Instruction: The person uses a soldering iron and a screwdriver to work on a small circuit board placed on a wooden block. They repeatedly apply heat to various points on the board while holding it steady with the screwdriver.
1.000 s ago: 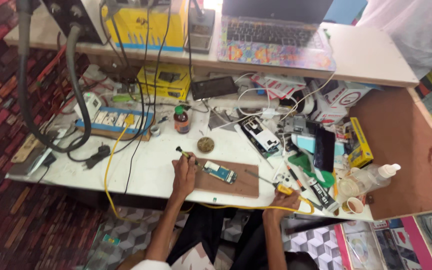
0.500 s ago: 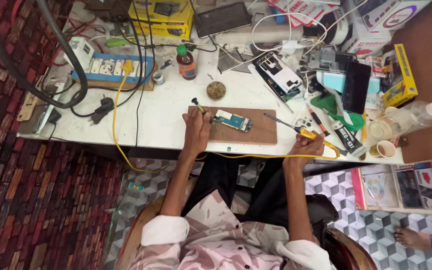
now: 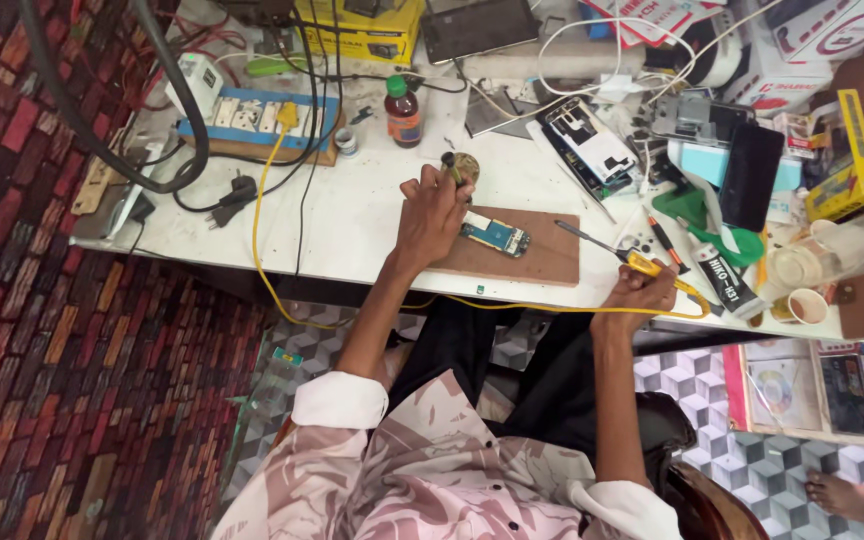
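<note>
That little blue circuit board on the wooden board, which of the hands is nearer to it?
Left. The left hand rests right beside the circuit board on the wooden board. The right hand grips a yellow soldering iron off to its right.

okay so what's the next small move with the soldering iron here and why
Probably swing the soldering iron in the right hand left, toward the circuit board. Its tip sits off the wooden board's right edge, while the left hand rests beside the circuit board.

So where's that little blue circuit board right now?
The circuit board lies on the brown wooden board at the table's front edge, just beside the left hand.
</note>
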